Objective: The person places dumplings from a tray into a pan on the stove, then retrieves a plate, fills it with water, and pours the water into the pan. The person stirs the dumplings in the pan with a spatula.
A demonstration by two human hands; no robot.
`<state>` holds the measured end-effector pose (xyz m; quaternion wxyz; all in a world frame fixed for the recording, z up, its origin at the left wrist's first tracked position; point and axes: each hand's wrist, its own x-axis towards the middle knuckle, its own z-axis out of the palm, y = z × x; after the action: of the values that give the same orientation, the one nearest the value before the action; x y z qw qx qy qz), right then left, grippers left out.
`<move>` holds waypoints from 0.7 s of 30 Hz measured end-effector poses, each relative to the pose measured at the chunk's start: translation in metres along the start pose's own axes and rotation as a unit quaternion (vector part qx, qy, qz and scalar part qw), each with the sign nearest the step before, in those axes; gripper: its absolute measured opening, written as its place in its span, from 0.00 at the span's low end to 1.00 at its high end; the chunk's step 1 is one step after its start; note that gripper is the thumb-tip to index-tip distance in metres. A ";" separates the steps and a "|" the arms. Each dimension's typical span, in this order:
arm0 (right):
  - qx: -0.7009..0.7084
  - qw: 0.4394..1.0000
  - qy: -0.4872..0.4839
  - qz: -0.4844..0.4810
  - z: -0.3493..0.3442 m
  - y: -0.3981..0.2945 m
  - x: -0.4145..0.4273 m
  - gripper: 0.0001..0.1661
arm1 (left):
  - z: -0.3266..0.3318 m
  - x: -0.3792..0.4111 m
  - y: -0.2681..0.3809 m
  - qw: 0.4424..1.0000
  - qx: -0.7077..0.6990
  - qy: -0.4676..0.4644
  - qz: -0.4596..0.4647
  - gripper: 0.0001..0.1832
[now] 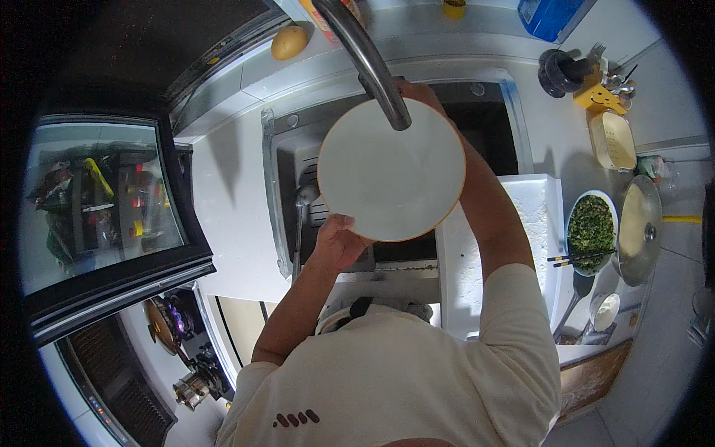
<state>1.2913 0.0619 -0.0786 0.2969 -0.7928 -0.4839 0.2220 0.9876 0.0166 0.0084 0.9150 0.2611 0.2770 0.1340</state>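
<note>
A round white plate with a thin orange-brown rim (391, 179) is held over the double kitchen sink, under the metal faucet (374, 67). My left hand (341, 243) grips its near left edge, thumb on the upper face. At the far edge is my right hand (419, 92), partly hidden by the plate and faucet; how its fingers lie cannot be made out. A metal ladle or large spoon (300, 223) leans in the left basin (287, 167). No running water can be seen.
A white foam box (503, 246) adjoins the sink's right side. Beyond it stand a bowl of chopped greens (591, 226) with chopsticks, a glass lid (651, 251) and a small white bowl (605, 312). A potato (289, 43) lies on the back ledge. An open window (111, 195) juts in at left.
</note>
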 end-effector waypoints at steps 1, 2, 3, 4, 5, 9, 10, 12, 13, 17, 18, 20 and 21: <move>0.006 1.000 0.018 -0.006 0.001 -0.001 -0.002 0.21 | -0.001 0.001 -0.001 1.000 -0.005 -0.016 -0.004 0.33; 0.013 0.999 0.035 -0.011 0.003 -0.002 -0.003 0.21 | -0.003 0.002 -0.001 0.999 -0.010 -0.031 -0.007 0.33; 0.018 0.998 0.056 -0.015 0.002 -0.001 -0.005 0.21 | -0.004 0.004 -0.002 0.999 -0.013 -0.050 -0.013 0.33; -0.005 0.998 0.059 -0.032 0.006 0.006 -0.002 0.25 | -0.003 0.005 -0.002 0.998 -0.013 -0.055 -0.013 0.33; -0.029 0.996 0.062 -0.049 0.010 0.016 0.005 0.30 | -0.001 0.006 -0.003 0.998 -0.013 -0.061 -0.013 0.33; 0.012 1.000 -0.017 -0.001 0.003 0.007 0.004 0.37 | -0.007 0.006 -0.007 0.998 -0.030 -0.056 -0.011 0.33; -0.004 1.000 -0.013 -0.007 0.002 0.005 0.002 0.38 | -0.008 0.005 -0.007 0.999 -0.022 -0.043 -0.016 0.34; -0.036 0.999 -0.003 -0.018 0.000 0.002 0.000 0.39 | -0.008 0.004 -0.008 0.999 -0.004 -0.018 -0.026 0.36; -0.063 0.995 0.052 -0.055 0.006 0.012 0.002 0.33 | -0.006 0.005 -0.008 1.000 0.001 -0.015 -0.027 0.36; -0.109 0.984 0.106 -0.093 0.016 0.023 0.004 0.21 | 0.003 0.004 -0.009 1.000 0.013 0.000 -0.027 0.37; -0.092 0.990 0.082 -0.070 0.013 0.017 0.002 0.21 | 0.003 0.002 -0.010 1.000 0.014 0.004 -0.026 0.37; -0.045 0.998 0.042 -0.015 0.006 0.004 -0.001 0.20 | -0.004 0.001 -0.012 1.000 0.007 -0.008 -0.029 0.37; -0.015 0.999 0.025 0.016 0.005 0.002 -0.002 0.20 | -0.005 0.001 -0.013 0.999 0.004 -0.016 -0.031 0.37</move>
<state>1.2888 0.0605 -0.0834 0.2932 -0.8103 -0.4664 0.1996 0.9869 0.0087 -0.0028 0.9218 0.2586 0.2709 0.1002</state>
